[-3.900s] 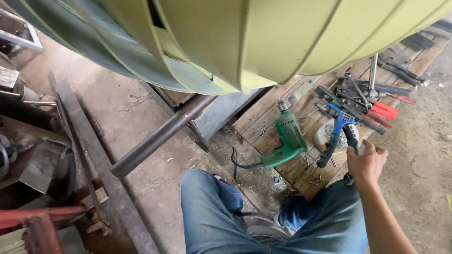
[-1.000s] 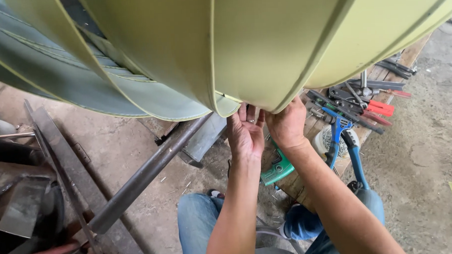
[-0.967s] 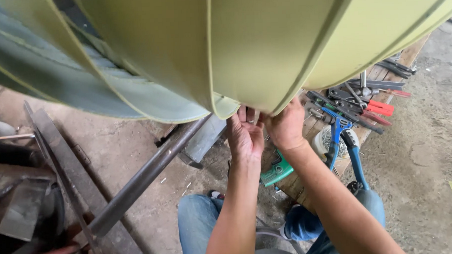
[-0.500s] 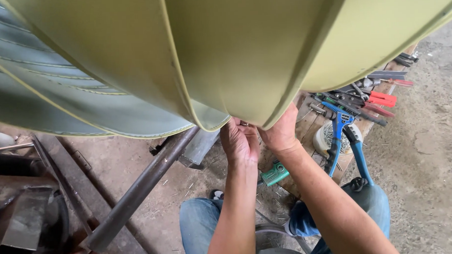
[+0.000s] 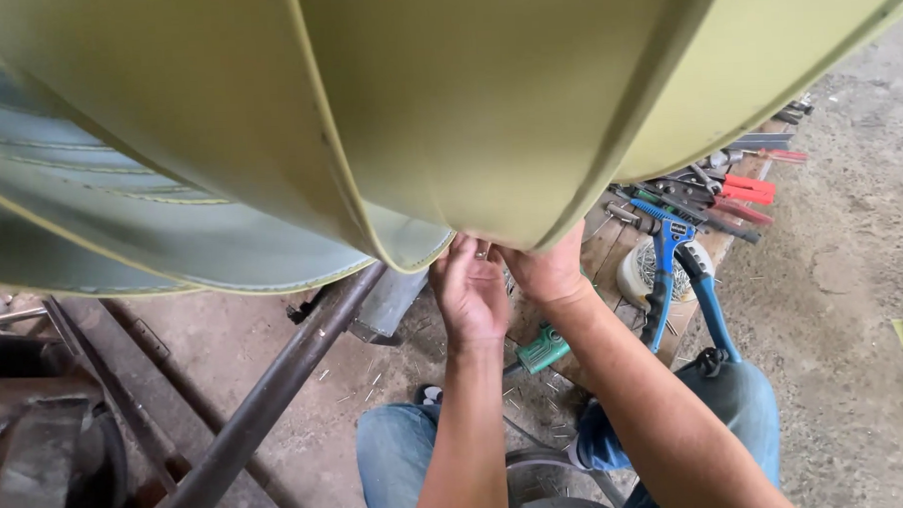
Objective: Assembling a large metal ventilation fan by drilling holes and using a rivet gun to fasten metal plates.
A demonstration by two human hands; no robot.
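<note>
I found both hands raised to the lower edge of the yellow-green sheet-metal panel (image 5: 487, 113), which hung overhead and filled the upper view. My left hand (image 5: 470, 288) had fingers curled and pinching at the seam; my right hand (image 5: 547, 271) pressed beside it, its fingertips hidden behind the edge, so I cannot tell their state. I judged the sheet thin, springy and sharp-edged: best held by its folded lip. A blue-handled tool (image 5: 672, 276) lay nearby.

rough grey concrete floor (image 5: 853, 300) strewn with metal shavings, a long rusty steel pipe (image 5: 276, 380) lying across it under daylight.
</note>
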